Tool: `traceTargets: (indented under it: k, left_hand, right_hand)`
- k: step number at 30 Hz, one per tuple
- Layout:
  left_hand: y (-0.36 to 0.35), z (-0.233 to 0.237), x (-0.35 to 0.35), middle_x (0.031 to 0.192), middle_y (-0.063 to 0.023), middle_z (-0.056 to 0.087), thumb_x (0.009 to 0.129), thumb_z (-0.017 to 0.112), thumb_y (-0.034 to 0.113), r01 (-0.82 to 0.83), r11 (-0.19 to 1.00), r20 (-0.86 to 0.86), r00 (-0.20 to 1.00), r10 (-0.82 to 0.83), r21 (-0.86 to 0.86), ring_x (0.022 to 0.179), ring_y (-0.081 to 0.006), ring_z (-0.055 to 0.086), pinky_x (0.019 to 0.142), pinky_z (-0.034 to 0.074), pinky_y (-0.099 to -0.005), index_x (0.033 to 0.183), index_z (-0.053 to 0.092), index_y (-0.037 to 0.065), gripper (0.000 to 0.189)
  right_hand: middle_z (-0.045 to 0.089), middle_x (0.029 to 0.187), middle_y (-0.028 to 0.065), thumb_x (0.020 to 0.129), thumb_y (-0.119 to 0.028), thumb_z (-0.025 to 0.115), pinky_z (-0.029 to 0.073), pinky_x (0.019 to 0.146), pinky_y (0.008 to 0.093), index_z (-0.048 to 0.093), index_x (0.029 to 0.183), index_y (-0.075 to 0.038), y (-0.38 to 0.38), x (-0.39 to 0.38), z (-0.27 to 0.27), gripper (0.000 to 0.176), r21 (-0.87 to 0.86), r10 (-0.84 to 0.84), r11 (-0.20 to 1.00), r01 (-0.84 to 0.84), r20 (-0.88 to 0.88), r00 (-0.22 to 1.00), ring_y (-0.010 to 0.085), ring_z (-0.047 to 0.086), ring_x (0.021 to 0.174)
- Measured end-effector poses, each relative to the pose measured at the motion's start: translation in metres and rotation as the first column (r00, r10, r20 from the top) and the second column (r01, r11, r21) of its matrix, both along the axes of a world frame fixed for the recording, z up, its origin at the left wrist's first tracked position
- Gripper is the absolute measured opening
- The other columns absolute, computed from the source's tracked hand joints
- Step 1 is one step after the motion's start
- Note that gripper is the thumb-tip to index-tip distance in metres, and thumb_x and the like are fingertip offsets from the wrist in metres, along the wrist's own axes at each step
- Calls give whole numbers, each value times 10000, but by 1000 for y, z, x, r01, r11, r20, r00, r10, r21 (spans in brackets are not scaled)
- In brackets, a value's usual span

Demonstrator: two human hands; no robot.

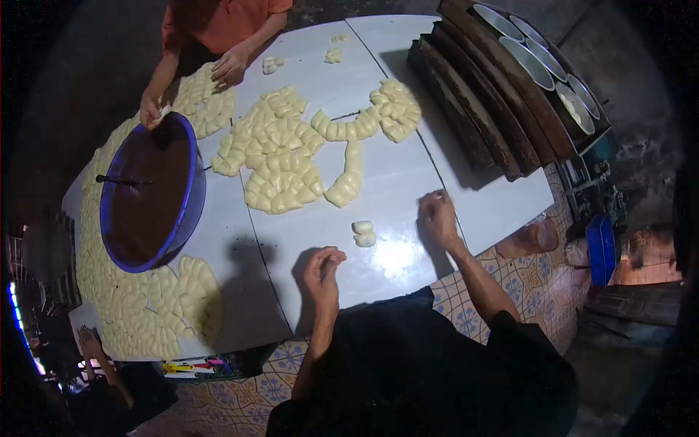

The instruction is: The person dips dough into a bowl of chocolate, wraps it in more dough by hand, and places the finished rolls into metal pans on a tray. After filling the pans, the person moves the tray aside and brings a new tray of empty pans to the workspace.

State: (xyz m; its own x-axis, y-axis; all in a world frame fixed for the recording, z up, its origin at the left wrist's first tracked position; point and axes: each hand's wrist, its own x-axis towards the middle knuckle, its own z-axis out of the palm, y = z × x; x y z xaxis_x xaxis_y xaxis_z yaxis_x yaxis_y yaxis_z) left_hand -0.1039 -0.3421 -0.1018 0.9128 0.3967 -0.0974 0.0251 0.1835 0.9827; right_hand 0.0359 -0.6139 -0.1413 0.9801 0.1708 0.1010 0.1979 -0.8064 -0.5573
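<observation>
My left hand [322, 273] hovers over the near edge of the white table [393, 182], fingers curled together, possibly pinching a small bit of dough; I cannot see it clearly. My right hand [438, 216] rests knuckles down on the table, fingers bent, with nothing visible in it. Two small dough pieces [363, 233] lie between my hands. Farther out, many shaped dough pieces [280, 156] sit packed in clusters, and a curved row of dough [386, 113] lies to the right.
A blue basin [149, 193] of dark brown filling with a spoon stands at the left, ringed by more dough. A person in orange [218, 29] works at the far side. Dark wooden trays [480, 95] and round metal tins [539, 58] lie at the right.
</observation>
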Motion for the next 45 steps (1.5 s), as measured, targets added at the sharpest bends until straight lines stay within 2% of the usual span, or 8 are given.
traceTargets:
  k: [17, 24, 26, 31, 36, 40, 42, 45]
  left_hand:
    - [5, 2, -4, 1029, -60, 625, 917, 538, 135, 132, 373, 165, 984, 60, -918, 951, -180, 602, 856, 494, -328, 1051, 599, 22, 185]
    - [74, 35, 28, 1331, -231, 431, 528, 495, 925, 735, 144, 748, 659, 80, -663, 1222, -326, 428, 1042, 332, -470, 1375, 304, -67, 1318]
    - [152, 74, 53, 1286, -225, 489, 679, 376, 883, 116, 554, 294, 924, 245, -825, 1166, -333, 489, 990, 379, -497, 1330, 367, -85, 1167]
    - [329, 64, 121, 964, -228, 649, 923, 191, 668, -233, 481, -107, 808, 579, 845, 1006, -363, 601, 905, 423, -430, 1042, 620, -34, 831]
    - [318, 95, 125, 1027, -227, 643, 865, 40, 733, 123, 658, -509, 743, 436, 743, 1037, -404, 573, 911, 404, -479, 893, 681, 3, 972]
    - [255, 79, 93, 1064, -200, 617, 969, 274, 564, 96, -90, -51, 911, 410, 991, 897, -351, 587, 849, 433, -437, 1123, 599, 28, 646]
    - [208, 65, 70, 1054, -167, 597, 985, 355, 444, -160, 836, -134, 954, 267, 525, 917, -298, 579, 834, 440, -374, 1194, 541, 29, 500]
    - [140, 22, 39, 1085, -215, 553, 981, 329, 483, -147, 718, -187, 982, 24, -680, 1002, -347, 556, 911, 440, -398, 1275, 439, -44, 614]
  right_hand:
    - [496, 1289, 100, 879, -305, 604, 347, 1004, 406, 643, 1007, -76, 175, -60, 111, 264, 624, 697, 484, -613, 149, 701, 283, 374, 1246]
    - [157, 1512, 131, 688, -692, 652, 341, 1010, 417, 15, 1481, -99, 184, -41, 81, 1177, 913, 873, 333, -235, -205, 442, 240, 315, 1295]
    - [138, 1521, 127, 618, -767, 661, 379, 962, 423, -96, 1501, -172, 189, -39, 87, 1306, 904, 880, 351, -243, -230, 415, 247, 303, 1293]
    - [171, 1509, 187, 876, -367, 627, 388, 1027, 466, -46, 1506, -206, 198, -41, 79, 936, 984, 891, 152, -96, -94, 445, 314, 305, 1336]
    - [273, 1486, 118, 919, -270, 582, 480, 844, 309, 64, 1511, -174, 196, -35, 42, 792, 968, 844, 248, 33, -233, 483, 207, 471, 1160]
    - [417, 1391, 100, 950, -242, 555, 477, 809, 270, 115, 1504, -124, 198, -40, 41, 718, 939, 739, 315, 137, -333, 585, 190, 507, 1116]
    - [476, 1338, 103, 976, -208, 500, 490, 797, 252, 128, 1482, -25, 208, -41, 47, 654, 889, 742, 250, 384, -431, 513, 188, 557, 1041]
    - [615, 1039, 157, 958, -164, 538, 520, 788, 259, 488, 1244, 48, 213, -43, 33, 359, 613, 814, 174, 771, -530, 238, 165, 595, 938]
